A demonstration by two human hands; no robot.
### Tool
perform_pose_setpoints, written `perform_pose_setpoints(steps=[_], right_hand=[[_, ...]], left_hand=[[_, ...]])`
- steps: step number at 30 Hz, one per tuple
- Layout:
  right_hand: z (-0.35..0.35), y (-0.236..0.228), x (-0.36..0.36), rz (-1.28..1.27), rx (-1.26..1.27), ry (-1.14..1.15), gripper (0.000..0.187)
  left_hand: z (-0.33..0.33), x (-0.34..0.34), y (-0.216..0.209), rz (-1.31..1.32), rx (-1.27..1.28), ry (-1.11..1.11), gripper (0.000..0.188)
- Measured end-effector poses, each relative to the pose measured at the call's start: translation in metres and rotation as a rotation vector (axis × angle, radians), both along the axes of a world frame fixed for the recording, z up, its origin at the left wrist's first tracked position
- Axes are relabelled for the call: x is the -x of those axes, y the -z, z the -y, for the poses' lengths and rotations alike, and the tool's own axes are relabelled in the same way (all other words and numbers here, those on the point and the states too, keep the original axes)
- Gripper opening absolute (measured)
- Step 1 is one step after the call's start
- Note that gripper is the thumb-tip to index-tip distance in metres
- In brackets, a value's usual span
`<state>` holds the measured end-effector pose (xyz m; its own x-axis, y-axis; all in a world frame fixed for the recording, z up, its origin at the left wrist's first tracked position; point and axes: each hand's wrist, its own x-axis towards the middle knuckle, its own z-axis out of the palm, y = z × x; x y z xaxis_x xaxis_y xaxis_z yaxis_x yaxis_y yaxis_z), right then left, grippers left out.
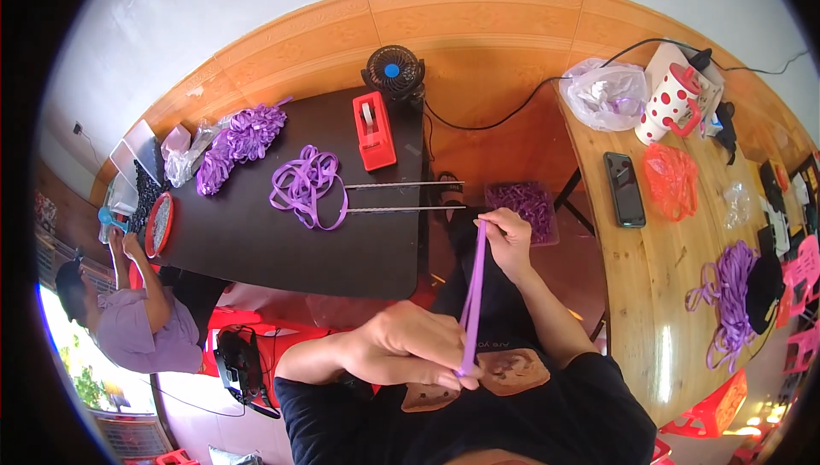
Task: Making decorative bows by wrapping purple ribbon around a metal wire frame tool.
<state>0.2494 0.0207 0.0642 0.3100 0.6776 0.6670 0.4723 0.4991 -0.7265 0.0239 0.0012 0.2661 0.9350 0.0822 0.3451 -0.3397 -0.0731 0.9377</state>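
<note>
A narrow purple ribbon [476, 290] is stretched in front of my chest. My left hand [410, 345] pinches its lower end, close to my shirt. The thumb and fingers of my right hand [506, 241] grip the upper end, farther from me. The ribbon looks doubled, with two strands lying close together. Beyond my hands, two thin metal rods [408, 184] stick out over the right edge of the dark table [342, 264]. A loose tangle of purple ribbon [306, 187] lies by their left ends. Below my right hand stands a bin of purple pieces [523, 209].
A red tape dispenser [373, 134] and a small fan [393, 72] stand at the dark table's far right. On the wooden table [632, 294] are a phone [624, 190], a spotted tumbler [669, 106], plastic bags and a ribbon bundle [730, 294]. Another person [154, 320] works at far left.
</note>
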Motion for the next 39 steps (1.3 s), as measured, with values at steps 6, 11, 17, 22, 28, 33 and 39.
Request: perform_pose_setpoints(steps=[6,11,17,22,28,33,39], right_hand=[[0.021,0.014,0.007,-0.054,0.201,-0.061,0.007],[0.049,0.014,0.022,-0.221,0.467,-0.158,0.008],[0.064,0.025,0.029,-0.331,0.515,-0.135,0.006],[0.059,0.029,0.027,-0.586,0.536,-0.265,0.004],[0.06,0.002,0.033,-0.545,0.496,-0.162,0.004],[0.063,0.003,0.035,-0.353,0.419,-0.073,0.003],[0.063,0.005,0.027,-0.242,0.33,0.011,0.005]], left_hand=[[-0.037,0.004,-0.021,0.038,-0.092,-0.47,0.029],[-0.086,0.001,0.003,0.079,0.177,-0.674,0.041],[-0.086,-0.013,0.008,0.056,0.305,-0.698,0.039],[-0.085,-0.011,0.009,0.103,0.296,-0.646,0.051],[-0.075,-0.023,0.019,0.128,-0.098,-1.019,0.071],[-0.081,-0.024,0.024,0.067,-0.276,-1.069,0.073],[-0.083,-0.026,0.024,0.072,-0.311,-1.031,0.063]])
